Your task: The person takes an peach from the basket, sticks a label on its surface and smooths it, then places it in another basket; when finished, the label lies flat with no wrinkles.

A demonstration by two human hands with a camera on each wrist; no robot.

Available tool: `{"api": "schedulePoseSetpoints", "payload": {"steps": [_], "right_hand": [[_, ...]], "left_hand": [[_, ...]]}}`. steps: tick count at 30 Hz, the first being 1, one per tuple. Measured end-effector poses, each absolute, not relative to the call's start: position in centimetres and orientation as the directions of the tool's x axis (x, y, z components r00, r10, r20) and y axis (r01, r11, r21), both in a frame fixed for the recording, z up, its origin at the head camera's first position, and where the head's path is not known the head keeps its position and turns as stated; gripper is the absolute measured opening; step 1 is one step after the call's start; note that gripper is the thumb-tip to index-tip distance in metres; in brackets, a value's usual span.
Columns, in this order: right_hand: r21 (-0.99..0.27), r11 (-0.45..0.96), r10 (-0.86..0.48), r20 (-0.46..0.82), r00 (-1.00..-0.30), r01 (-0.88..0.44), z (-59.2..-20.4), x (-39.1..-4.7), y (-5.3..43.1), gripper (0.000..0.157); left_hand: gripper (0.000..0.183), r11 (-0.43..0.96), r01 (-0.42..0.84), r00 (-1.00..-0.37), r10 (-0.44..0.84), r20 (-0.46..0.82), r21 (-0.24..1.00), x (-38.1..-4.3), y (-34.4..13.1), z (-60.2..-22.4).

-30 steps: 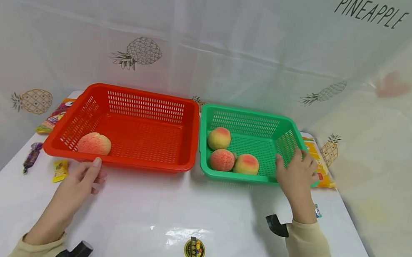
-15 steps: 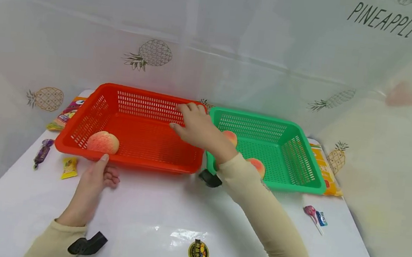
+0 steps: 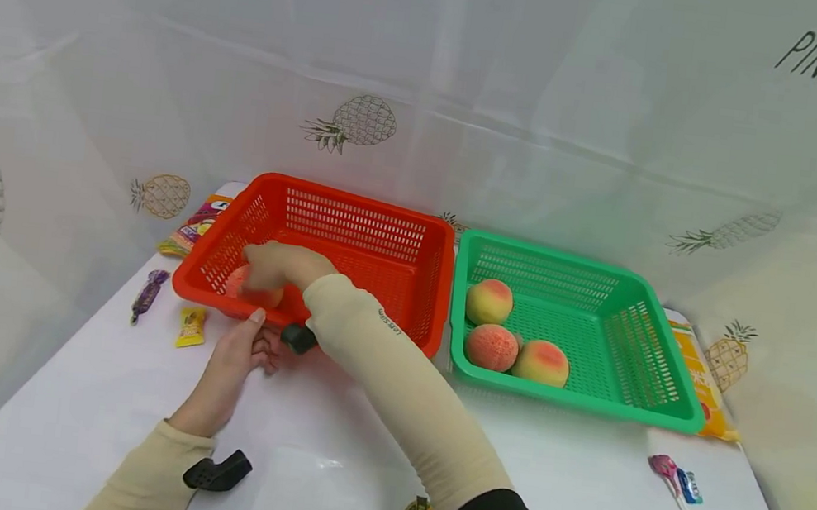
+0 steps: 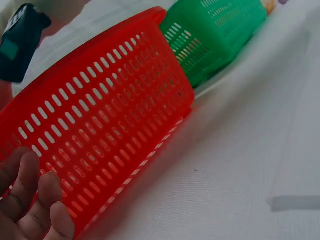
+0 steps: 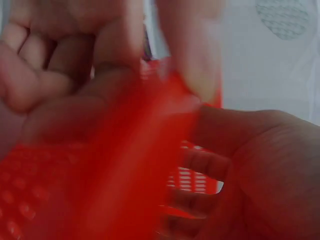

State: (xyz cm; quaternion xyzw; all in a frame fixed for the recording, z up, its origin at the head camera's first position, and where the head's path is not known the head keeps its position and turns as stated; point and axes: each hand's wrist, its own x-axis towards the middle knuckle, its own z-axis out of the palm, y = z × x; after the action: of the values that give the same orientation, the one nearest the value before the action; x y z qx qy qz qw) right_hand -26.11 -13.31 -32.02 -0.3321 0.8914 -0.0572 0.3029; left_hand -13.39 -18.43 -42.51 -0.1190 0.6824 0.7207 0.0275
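Observation:
My left hand [image 3: 233, 361] is at the front rim of the red basket [image 3: 354, 199], thumb over the edge and fingers curled against the outer wall. In the left wrist view those fingertips [image 4: 37, 197] lie beside the slotted red side. Reaching across, my right hand [image 3: 287, 267] is over the peach [image 3: 235, 280] in the red basket's front left corner and covers much of it. Whether its fingers close round the peach is hidden; the blurred red rim blocks the right wrist view. Several peaches [image 3: 489, 302] lie at the left of the green basket [image 3: 580, 402].
A purple wrapped candy [image 3: 148, 296] and a yellow packet [image 3: 191, 327] lie left of the red basket. On the right are a lollipop [image 3: 664, 466] and a small blue packet [image 3: 689, 487]. Snack bags stick out behind both baskets. A clear plastic sheet [image 3: 323, 495] lies in front.
My right hand has swung left from the green basket's right end, across the red basket, to the peach. My left hand stays at the red rim. The head view has turned right.

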Motion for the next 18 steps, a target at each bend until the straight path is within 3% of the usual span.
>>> {"api": "schedulePoseSetpoints", "payload": {"steps": [4,13,18], "right_hand": [[-0.306,0.788,-0.609,-0.516,-0.602,-0.534,-33.1,-26.0,-13.8,0.059],[-0.216,0.843,-0.529,-0.493,-0.69,-0.492,-35.0,-25.9,-13.9,0.067],[-0.188,0.8,-0.592,-0.402,-0.699,-0.57,-34.5,-26.5,-13.6,0.083]], "left_hand": [[0.054,-0.081,-0.196,-0.969,-0.137,-0.206,0.977,-13.5,-18.2,-42.6],[0.062,-0.114,-0.207,-0.972,-0.089,-0.217,0.972,-13.1,-18.1,-42.3],[0.065,-0.11,-0.217,-0.971,-0.078,-0.226,0.97,-13.2,-18.4,-42.1]]}}
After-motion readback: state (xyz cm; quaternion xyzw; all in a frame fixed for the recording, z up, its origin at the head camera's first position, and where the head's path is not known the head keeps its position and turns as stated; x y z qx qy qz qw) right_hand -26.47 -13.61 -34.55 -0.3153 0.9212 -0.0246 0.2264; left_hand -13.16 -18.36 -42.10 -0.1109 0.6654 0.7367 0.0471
